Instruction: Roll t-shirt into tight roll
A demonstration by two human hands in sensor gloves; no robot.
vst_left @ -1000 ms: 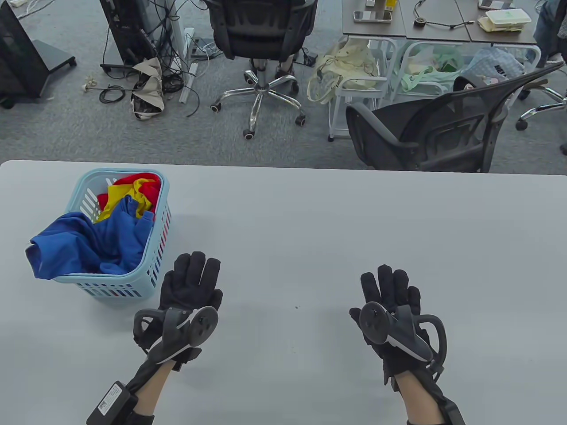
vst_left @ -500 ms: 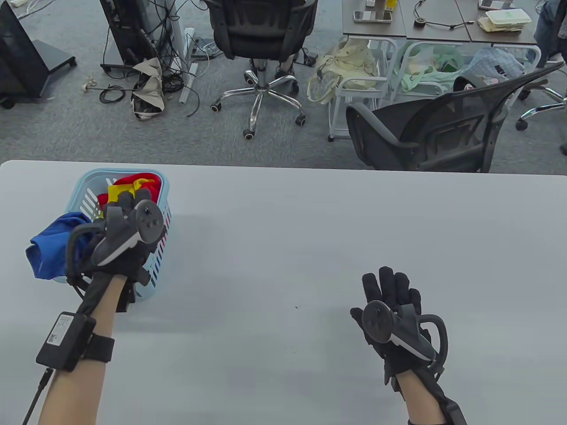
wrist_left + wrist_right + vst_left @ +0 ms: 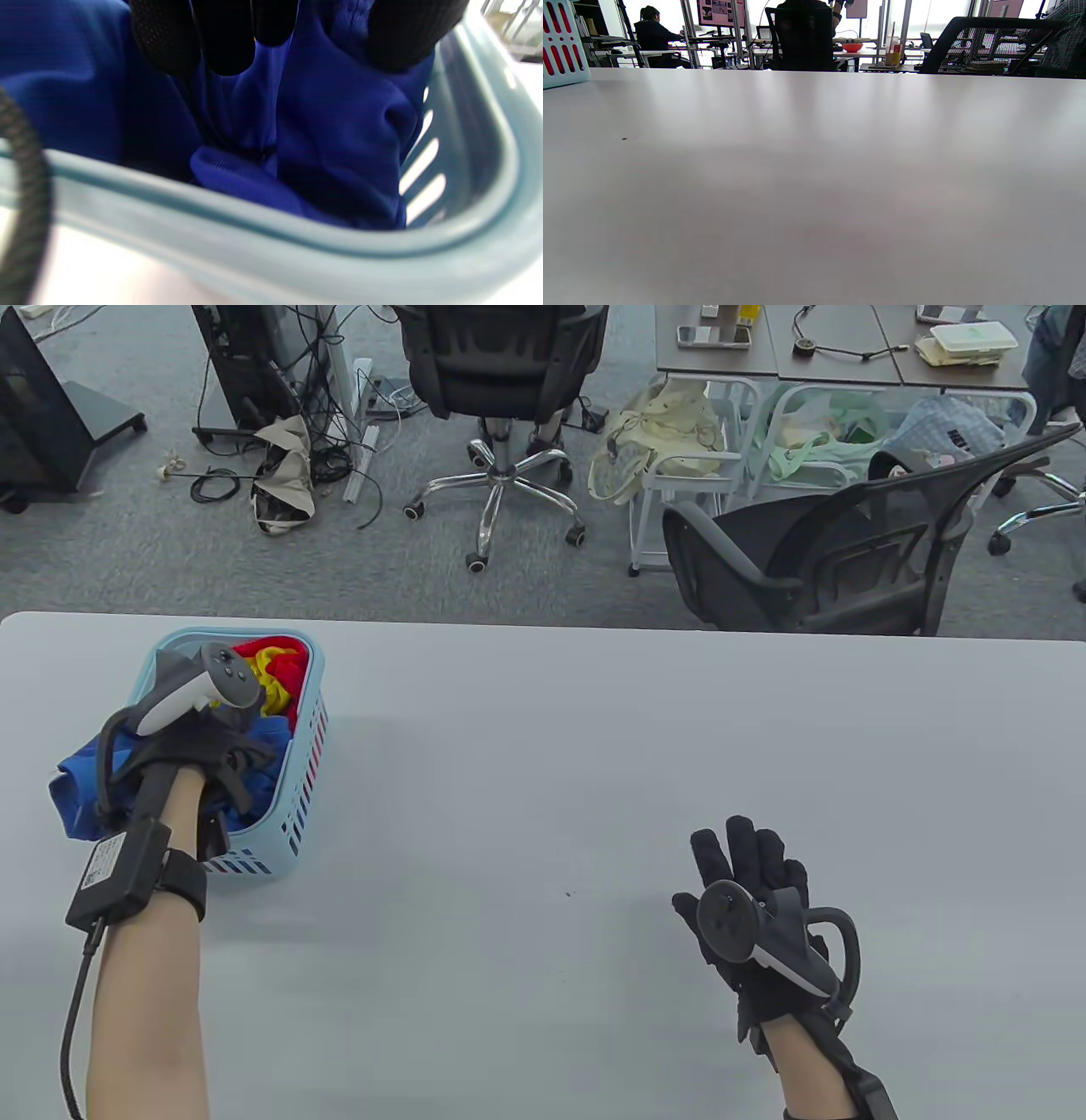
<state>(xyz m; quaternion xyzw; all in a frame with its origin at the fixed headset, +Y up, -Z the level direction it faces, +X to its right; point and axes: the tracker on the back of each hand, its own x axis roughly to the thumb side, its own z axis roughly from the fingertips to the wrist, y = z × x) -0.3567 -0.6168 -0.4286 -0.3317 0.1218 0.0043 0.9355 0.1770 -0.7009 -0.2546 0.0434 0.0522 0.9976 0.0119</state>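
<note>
Blue t-shirt [image 3: 76,793]: bunched in light-blue basket [image 3: 305,763], draped over its near rim. Left hand [image 3: 199,751]: inside basket, fingers [image 3: 220,38] on the blue cloth; grip indeterminate. Right hand [image 3: 751,899]: well right of basket, flat, fingers straight.

Pretty plain pale grey worktop [image 3: 543,746]. A light blue slotted basket [image 3: 307,780] sits on it at the far left, and the gloved right hand [image 3: 751,899] lies flat near the right front. There's one tiny dark speck [image 3: 568,893] mid-surface.
</note>
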